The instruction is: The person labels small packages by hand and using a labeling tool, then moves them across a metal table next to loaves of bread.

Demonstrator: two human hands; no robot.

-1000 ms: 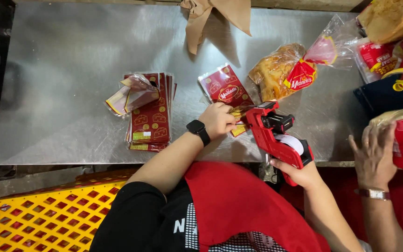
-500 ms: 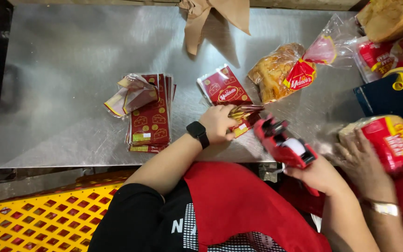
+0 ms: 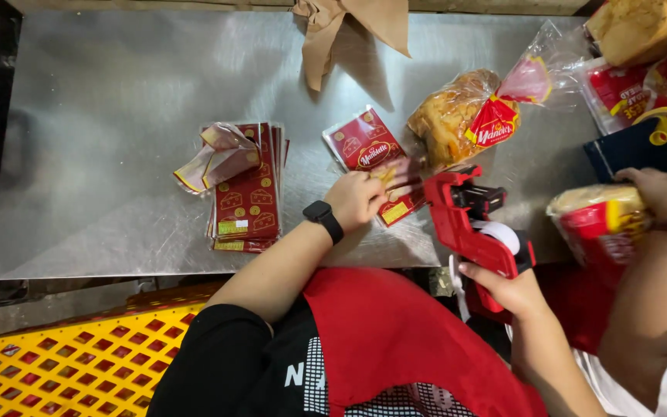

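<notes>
**Labelling flat red bags at a steel table**

My left hand (image 3: 358,199), a black watch on its wrist, presses a flat red-and-yellow bag (image 3: 370,158) at centre frame, fingers curled together on its lower edge. My right hand (image 3: 508,287) is clamped around a red label gun (image 3: 468,224), its nose just beside that bag. A stack of matching red bags (image 3: 246,193) lies left of centre. At the right edge, another person's hand (image 3: 661,193) grips a wrapped loaf (image 3: 600,220).
</notes>
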